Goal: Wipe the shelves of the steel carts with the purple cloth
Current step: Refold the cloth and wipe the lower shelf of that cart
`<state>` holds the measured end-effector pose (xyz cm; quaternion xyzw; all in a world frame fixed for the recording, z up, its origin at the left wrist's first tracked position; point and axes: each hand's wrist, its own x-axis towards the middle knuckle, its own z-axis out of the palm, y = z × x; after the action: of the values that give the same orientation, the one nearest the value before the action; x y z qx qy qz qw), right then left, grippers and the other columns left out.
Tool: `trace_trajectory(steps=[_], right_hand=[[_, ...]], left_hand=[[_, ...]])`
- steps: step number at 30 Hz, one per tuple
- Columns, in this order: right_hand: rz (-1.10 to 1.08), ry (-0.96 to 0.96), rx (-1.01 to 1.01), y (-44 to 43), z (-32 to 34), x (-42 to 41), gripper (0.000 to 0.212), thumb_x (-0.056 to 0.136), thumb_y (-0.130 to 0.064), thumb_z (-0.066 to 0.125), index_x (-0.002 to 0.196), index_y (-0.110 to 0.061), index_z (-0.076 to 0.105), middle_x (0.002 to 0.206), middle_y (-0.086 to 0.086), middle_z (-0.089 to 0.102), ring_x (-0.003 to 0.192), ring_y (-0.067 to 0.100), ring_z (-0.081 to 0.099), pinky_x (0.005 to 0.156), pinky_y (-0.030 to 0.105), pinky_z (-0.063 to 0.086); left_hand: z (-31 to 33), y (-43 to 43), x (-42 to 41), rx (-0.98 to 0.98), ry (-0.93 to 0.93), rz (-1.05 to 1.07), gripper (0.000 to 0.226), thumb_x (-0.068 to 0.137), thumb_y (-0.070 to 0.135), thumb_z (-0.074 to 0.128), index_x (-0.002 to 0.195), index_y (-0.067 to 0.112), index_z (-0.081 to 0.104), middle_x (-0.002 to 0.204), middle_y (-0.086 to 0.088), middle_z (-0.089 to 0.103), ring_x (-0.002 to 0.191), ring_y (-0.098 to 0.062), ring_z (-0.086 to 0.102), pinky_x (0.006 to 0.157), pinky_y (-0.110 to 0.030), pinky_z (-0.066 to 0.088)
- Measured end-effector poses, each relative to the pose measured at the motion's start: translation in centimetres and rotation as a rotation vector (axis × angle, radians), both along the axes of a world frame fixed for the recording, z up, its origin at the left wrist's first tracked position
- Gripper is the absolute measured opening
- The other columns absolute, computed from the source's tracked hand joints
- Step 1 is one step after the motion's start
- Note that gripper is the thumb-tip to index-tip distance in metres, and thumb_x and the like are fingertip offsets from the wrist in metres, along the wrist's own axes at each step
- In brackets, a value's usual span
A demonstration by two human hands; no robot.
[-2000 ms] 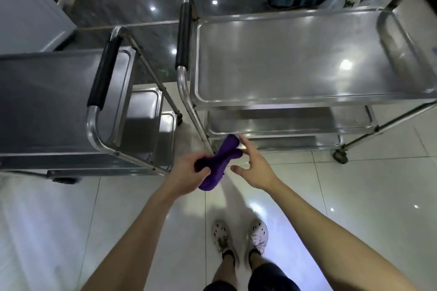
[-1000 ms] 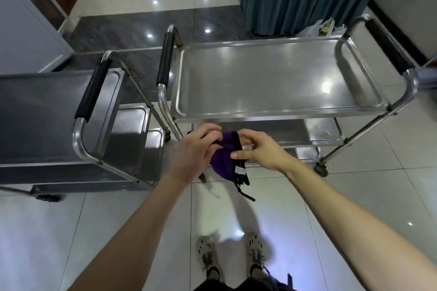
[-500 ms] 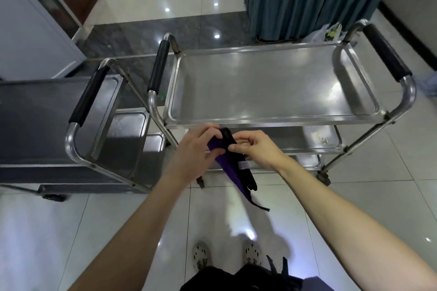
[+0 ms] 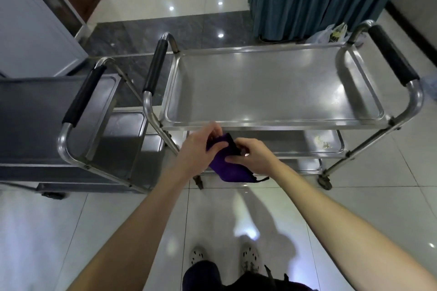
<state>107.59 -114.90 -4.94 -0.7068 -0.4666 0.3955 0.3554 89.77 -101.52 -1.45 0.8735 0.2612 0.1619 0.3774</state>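
Glossy pale floor tiles [image 4: 354, 208] lie under two steel carts [image 4: 272, 87], and before the right one's near rim the left hand [image 4: 201, 149] and right hand [image 4: 250, 153] pinch a bunched, black-edged purple cloth [image 4: 228, 170], one corner drooping.

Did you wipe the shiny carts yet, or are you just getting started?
Just starting. Nothing looks wiped yet. The left hand and right hand hold the purple cloth in the air, off every shelf. Left to do: the right cart's top shelf, its middle shelf with crumbs, and the left cart.
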Motion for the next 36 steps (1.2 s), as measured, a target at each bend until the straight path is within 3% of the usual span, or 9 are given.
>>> trace_trajectory(steps=[3,6,10,16,19,24,30,33,36], right_hand=[[-0.061,-0.024,0.021,0.6,-2.4,-1.1,0.015,0.098,-0.020,0.077,0.105,-0.030,0.068,0.096,-0.013,0.072,0.086,0.010,0.066,0.079,0.034,0.052],[-0.076,-0.012,0.015,0.4,-4.9,-2.0,0.014,0.097,-0.016,0.078,0.109,-0.019,0.071,0.100,-0.006,0.075,0.092,0.016,0.070,0.084,0.034,0.054],[-0.066,-0.127,-0.012,1.6,-11.0,-2.6,0.020,0.098,-0.028,0.078,0.094,-0.044,0.066,0.092,-0.019,0.072,0.087,0.005,0.065,0.074,0.026,0.048],[-0.203,-0.242,-0.046,6.3,-21.3,-0.7,0.018,0.100,-0.020,0.074,0.117,-0.022,0.076,0.093,-0.004,0.076,0.088,0.023,0.072,0.076,0.038,0.055],[-0.305,-0.289,0.160,9.9,-22.6,1.3,0.032,0.094,0.001,0.070,0.123,-0.014,0.073,0.104,0.006,0.073,0.093,0.025,0.070,0.084,0.043,0.057],[-0.255,-0.480,0.338,11.3,-29.6,2.5,0.045,0.091,0.009,0.067,0.133,-0.009,0.071,0.127,0.011,0.069,0.114,0.031,0.068,0.098,0.045,0.057],[0.154,-1.043,0.145,10.4,-45.9,0.8,0.049,0.087,-0.045,0.071,0.130,-0.023,0.076,0.129,-0.002,0.066,0.136,0.028,0.050,0.122,0.059,0.030],[-0.011,-1.118,0.352,10.9,-49.8,0.4,0.043,0.084,-0.055,0.064,0.104,-0.021,0.080,0.113,-0.002,0.061,0.123,0.027,0.055,0.125,0.055,0.027],[-0.293,-1.050,0.574,12.0,-49.2,-1.3,0.035,0.093,-0.041,0.065,0.116,-0.016,0.075,0.117,0.005,0.062,0.120,0.031,0.056,0.114,0.051,0.038]], left_hand=[[-2.6,1.4,-2.3,-0.043,0.313,-0.032,0.073,0.074,0.037,0.095,0.136,0.042,0.057,0.110,0.013,0.071,0.099,-0.011,0.070,0.086,-0.034,0.063],[-6.6,3.0,-5.2,-0.039,0.481,-0.042,0.052,0.081,0.026,0.091,0.127,0.043,0.075,0.105,0.014,0.078,0.098,-0.010,0.073,0.088,-0.032,0.060],[-13.2,4.8,-6.5,-0.341,0.344,0.145,0.034,0.084,0.015,0.093,0.097,0.043,0.078,0.083,0.018,0.079,0.078,0.003,0.074,0.062,-0.010,0.053],[-23.7,8.7,-3.2,-0.502,0.099,0.331,0.027,0.088,0.006,0.089,0.109,0.009,0.072,0.095,-0.008,0.078,0.069,-0.012,0.079,0.058,-0.023,0.062],[-25.9,11.6,-1.1,-0.298,-0.109,0.309,0.032,0.087,0.006,0.090,0.101,0.029,0.071,0.104,-0.004,0.078,0.094,-0.022,0.080,0.082,-0.041,0.067],[-33.2,14.2,-0.9,-0.017,-0.240,0.217,0.039,0.081,0.010,0.085,0.108,0.036,0.078,0.110,0.016,0.080,0.101,-0.005,0.077,0.094,-0.034,0.063],[-46.6,17.2,-3.1,0.586,0.109,-0.014,0.040,0.074,0.004,0.089,0.106,0.027,0.082,0.126,0.008,0.073,0.117,-0.022,0.064,0.109,-0.051,0.044],[-50.0,18.2,-3.1,0.638,-0.073,-0.014,0.038,0.075,-0.001,0.086,0.104,0.024,0.077,0.132,0.005,0.068,0.118,-0.020,0.065,0.107,-0.049,0.048],[-50.7,17.5,-2.8,0.489,-0.276,0.035,0.036,0.084,-0.008,0.077,0.110,0.017,0.074,0.131,0.004,0.069,0.118,-0.016,0.067,0.102,-0.044,0.056]])
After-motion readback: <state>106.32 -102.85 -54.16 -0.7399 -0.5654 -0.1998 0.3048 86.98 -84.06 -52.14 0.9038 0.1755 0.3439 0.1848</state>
